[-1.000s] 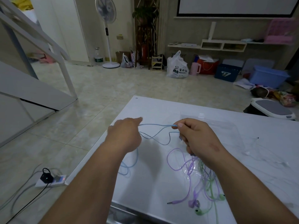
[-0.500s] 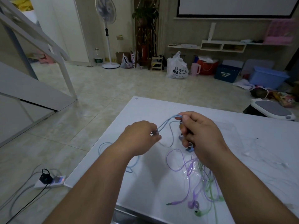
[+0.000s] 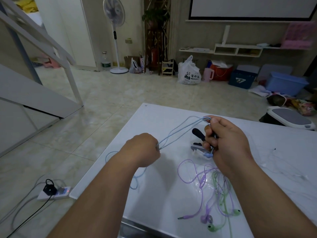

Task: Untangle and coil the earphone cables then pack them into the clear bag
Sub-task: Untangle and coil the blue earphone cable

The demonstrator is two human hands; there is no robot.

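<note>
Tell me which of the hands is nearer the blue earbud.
Right. The blue earbud sits just under the right hand's curled fingers, touching or nearly so. The left hand is off to the earbud's left, pinching strands of the blue cable.

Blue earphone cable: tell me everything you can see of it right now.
The blue earphone cable is a thin, pale blue cord. Several strands stretch from the left hand, which pinches them, up to the right hand, which grips them where they fold into a loop. Slack curls trail past the left forearm at the white table edge. A blue earbud pokes out below the right hand.
</note>
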